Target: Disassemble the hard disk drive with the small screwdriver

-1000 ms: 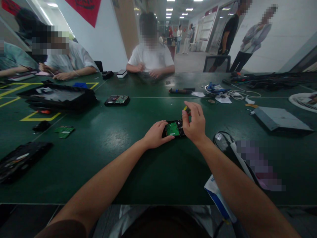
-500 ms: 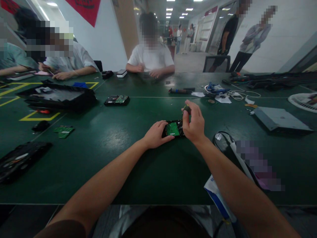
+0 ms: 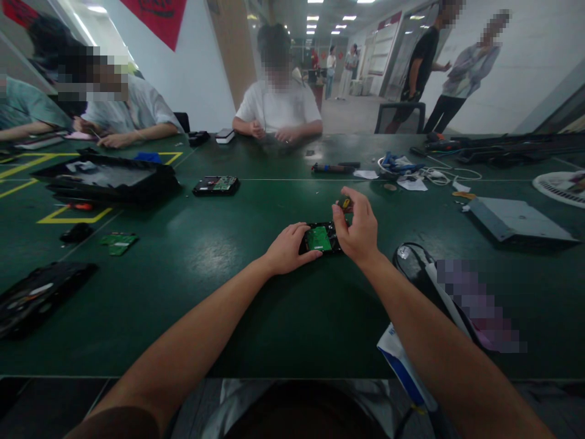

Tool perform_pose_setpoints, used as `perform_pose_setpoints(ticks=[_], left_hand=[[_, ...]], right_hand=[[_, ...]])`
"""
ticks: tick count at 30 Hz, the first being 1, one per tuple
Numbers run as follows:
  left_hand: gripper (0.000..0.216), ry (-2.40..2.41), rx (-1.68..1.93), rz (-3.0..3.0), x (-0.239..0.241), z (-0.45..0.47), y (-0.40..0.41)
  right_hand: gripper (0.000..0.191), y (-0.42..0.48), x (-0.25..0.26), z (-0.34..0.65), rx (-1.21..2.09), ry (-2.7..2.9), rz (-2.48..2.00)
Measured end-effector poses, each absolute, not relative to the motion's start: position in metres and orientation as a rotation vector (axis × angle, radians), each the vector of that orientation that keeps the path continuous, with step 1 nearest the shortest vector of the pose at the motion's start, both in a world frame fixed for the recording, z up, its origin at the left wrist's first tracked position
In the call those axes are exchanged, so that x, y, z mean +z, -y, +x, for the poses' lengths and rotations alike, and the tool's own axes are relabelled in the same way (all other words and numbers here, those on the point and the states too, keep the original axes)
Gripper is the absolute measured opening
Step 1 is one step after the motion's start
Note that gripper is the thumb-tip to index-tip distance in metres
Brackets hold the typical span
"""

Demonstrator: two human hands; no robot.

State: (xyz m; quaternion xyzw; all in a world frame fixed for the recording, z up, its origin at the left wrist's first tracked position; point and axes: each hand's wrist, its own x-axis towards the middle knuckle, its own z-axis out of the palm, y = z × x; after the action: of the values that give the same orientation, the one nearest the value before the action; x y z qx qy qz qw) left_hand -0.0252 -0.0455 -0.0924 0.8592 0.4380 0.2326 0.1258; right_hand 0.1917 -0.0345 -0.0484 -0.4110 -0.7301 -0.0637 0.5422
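A black hard drive with a green circuit board (image 3: 319,238) lies on the table in front of me. My left hand (image 3: 289,247) grips its left end, fingers over the far edge and thumb along the near edge. Above the drive's right end, my right hand (image 3: 359,228) is closed round the handle of a screwdriver (image 3: 345,204), dark with yellow on it. The screwdriver's shaft and tip are hidden behind my fingers. My right hand also covers the drive's right end.
Another hard drive (image 3: 216,185) lies farther off. To the left are a black tray (image 3: 107,177), green circuit boards (image 3: 119,242) and a black casing (image 3: 41,292). A grey metal box (image 3: 521,218) and a cable (image 3: 409,262) are at right. A co-worker (image 3: 277,103) sits opposite.
The fingers of my right hand have shifted on the screwdriver and its handle has turned, showing more yellow. My left hand and the hard drive have stayed in place.
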Motion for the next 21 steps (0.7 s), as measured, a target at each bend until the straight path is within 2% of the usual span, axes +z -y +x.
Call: perform_pose_setpoints(ticks=[17, 21], left_hand=[[0.076, -1.263, 0.7, 2.501, -0.0944, -0.0254, 0.0446], [0.076, -1.27, 0.707, 2.51, -0.0943, -0.0254, 0.0449]], right_hand=[[0.037, 0.0339, -0.0467, 0.1919, -0.189, 1.692, -0.983], [0.044, 0.0331, -0.0478, 0.1908, -0.184, 1.758, -0.945]])
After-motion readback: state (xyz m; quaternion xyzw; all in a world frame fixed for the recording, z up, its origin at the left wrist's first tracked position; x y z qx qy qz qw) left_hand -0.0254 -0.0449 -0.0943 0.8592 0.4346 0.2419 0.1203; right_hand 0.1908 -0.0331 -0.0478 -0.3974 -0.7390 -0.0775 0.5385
